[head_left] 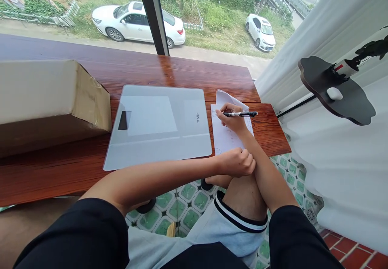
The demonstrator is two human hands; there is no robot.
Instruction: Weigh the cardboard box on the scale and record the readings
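Note:
My right hand (230, 117) is closed around a black pen (242, 114) with a pale band. It rests on a sheet of white paper (226, 137) with handwriting on it, whose far edge curls up. My left hand (238, 162) is curled into a fist at the table's front edge, against or very near my right forearm, over the paper's near end. No object shows in that fist. Left of the paper lies a flat, glossy light-grey panel (157, 147) with rounded corners, a small dark rectangle and lettering.
A large cardboard box (91, 103) occupies the left of the reddish wooden table (178, 68). On the right, a dark wavy-edged stand (318, 75) holds a small white object (334, 94) and a pot, near white curtains (333, 168). Beyond the window, two white cars are parked.

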